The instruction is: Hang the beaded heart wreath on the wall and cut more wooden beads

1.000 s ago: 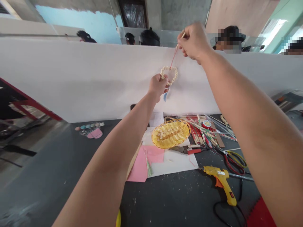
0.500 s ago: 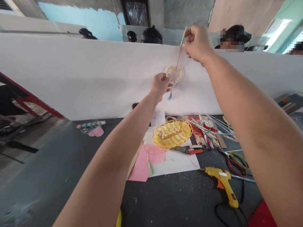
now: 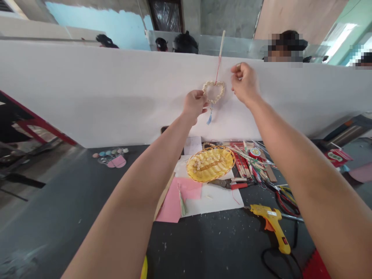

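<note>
My left hand (image 3: 195,104) pinches the left side of a heart-shaped ornament (image 3: 223,92) covered in small cream pieces. A blue tassel (image 3: 209,118) dangles from its lower point. From its top, a red string (image 3: 217,70) runs up to a thin light wooden stick (image 3: 222,43), which stands near the upper edge of a white board (image 3: 122,89). To the right of the string, my right hand (image 3: 244,82) is off the stick, its fingers loosely curled and apart, with nothing seen between them.
On the dark table (image 3: 203,248) are a yellow woven basket (image 3: 226,159), pliers (image 3: 240,186), pink paper (image 3: 167,205), a green tassel (image 3: 182,203), several sticks and a yellow glue gun (image 3: 269,215) with a cord. Scissors (image 3: 286,203) lie partly behind my right forearm. People's heads show beyond the board.
My right hand has let go of the stick and moved down and to the right. The stick leans more upright. My left hand stays at the ornament.
</note>
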Demonstrator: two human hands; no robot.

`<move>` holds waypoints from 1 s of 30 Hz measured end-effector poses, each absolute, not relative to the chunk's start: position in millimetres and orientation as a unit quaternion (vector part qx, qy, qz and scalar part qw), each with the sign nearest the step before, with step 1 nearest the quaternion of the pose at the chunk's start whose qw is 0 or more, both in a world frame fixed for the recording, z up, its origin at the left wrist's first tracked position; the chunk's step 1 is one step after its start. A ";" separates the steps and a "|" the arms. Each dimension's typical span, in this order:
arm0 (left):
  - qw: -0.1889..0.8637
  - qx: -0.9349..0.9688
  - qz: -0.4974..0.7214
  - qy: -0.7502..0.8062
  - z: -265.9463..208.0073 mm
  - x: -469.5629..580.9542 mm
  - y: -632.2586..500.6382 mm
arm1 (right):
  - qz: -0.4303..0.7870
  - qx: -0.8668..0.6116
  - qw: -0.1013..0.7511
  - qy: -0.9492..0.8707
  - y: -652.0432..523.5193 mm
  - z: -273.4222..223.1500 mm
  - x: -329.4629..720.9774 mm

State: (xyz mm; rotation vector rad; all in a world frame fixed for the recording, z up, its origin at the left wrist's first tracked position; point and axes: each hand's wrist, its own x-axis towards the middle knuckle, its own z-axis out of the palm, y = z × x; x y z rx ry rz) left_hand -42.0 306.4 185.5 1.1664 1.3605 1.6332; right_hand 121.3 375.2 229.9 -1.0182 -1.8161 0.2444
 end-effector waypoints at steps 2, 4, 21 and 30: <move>0.347 0.454 0.630 0.526 186.3 -41.5 307.3 | 0.125 -0.432 0.495 -0.744 374.8 215.4 121.4; 0.341 0.454 0.630 0.529 187.8 -40.1 308.2 | 0.134 -0.434 0.496 -0.740 374.5 203.4 121.0; 0.276 0.435 0.661 0.545 183.6 -37.5 321.3 | 0.171 -0.441 0.481 -0.738 379.5 180.8 120.6; 0.260 0.455 0.662 0.537 184.7 -38.3 325.6 | 0.143 -0.448 0.491 -0.734 386.3 182.3 115.3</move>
